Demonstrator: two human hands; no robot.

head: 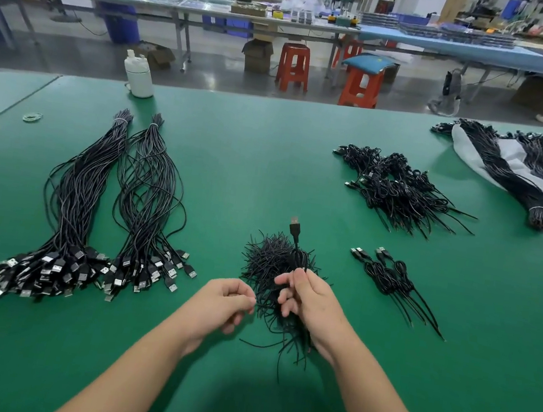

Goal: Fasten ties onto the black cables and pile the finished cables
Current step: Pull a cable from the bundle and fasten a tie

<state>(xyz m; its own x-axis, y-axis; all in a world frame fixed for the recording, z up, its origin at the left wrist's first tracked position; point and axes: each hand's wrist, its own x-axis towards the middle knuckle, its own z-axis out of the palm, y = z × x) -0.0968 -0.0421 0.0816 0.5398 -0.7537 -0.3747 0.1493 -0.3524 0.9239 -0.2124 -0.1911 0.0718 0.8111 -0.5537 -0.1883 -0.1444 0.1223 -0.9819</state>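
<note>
Coiled black USB cable [294, 240] held above the heap of short black wire ties [268, 260].
Right hand [311, 302] pinches its limp, light coil; left hand [228, 302] curls, apparently pinching a tie. Best gripped at the gathered loops.

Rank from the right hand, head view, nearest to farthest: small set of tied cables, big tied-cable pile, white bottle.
From the right hand:
1. small set of tied cables, just to its right.
2. big tied-cable pile, farther back right.
3. white bottle, far back left at the table edge.
</note>
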